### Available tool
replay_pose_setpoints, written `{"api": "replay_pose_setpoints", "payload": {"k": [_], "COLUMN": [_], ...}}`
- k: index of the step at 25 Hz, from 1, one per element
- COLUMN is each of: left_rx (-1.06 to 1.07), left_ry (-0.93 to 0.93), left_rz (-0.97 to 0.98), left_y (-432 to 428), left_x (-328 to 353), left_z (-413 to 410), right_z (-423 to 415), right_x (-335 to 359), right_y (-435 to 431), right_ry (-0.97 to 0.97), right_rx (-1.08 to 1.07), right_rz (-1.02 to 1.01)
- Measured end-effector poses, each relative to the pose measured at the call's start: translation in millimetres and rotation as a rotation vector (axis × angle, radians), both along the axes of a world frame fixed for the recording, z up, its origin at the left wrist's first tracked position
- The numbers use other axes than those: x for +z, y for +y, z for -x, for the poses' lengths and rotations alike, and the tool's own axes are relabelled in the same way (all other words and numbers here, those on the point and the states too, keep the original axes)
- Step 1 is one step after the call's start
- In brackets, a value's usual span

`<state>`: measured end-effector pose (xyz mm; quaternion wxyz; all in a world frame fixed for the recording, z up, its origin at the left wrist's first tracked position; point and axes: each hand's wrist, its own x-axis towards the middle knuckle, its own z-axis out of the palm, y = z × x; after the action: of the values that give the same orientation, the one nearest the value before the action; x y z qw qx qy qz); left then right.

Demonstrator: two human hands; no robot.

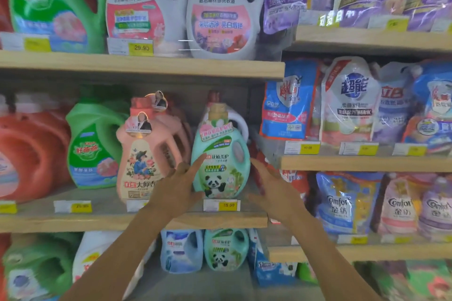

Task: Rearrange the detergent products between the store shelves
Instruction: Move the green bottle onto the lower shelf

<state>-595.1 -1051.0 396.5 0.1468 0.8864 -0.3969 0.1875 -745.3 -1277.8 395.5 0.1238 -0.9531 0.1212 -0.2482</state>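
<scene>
As it stands upright at frame centre on the shelf (73,223): green bottle (221,159), flanked by left hand (178,186) and right hand (271,190), both released, likely readying a two-sided lift.

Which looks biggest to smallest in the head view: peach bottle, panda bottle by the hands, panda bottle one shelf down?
1-2. Peach bottle and upper panda bottle: about alike, unranked.
3. Lower panda bottle: smallest, its top hidden by the shelf.
</scene>
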Motion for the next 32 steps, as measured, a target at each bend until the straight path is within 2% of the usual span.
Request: {"api": "replay_pose_setpoints", "payload": {"k": [7,13,18,21,24,29,32], "left_rx": [0.016,-0.184,-0.207,-0.148,-0.074,-0.056,-0.07], "left_ry": [0.021,0.238,0.293,0.248,0.204,0.125,0.093], "left_rz": [0.048,0.391,0.512,0.516,0.514,0.555,0.645], "left_y": [-19.8,-42.3,-68.3,-74.1,-74.0,-67.2,-63.0], "left_x": [-27.9,-33.2,-29.8,-34.3,-39.1,-42.1,-43.2], "left_z": [-32.2,-47.8,-68.4,-76.2,-76.7,-58.0,-39.5], "right_z": [-55.7,-92.7,-116.3,-123.6,-124.2,-107.4,-92.8], "right_x": [-15.5,-17.2,-21.1,-29.7,-35.1,-41.3,-39.6], "right_y": [-29.7,-52.7,-64.7,-66.4,-61.9,-50.9,-41.7], "right_ry": [-0.061,-0.089,-0.096,-0.157,-0.202,-0.248,-0.273], "right_rx": [0.09,0.204,0.377,0.441,0.402,0.324,0.305], "right_rz": [-0.029,-0.238,-0.442,-0.527,-0.581,-0.497,-0.482]}}
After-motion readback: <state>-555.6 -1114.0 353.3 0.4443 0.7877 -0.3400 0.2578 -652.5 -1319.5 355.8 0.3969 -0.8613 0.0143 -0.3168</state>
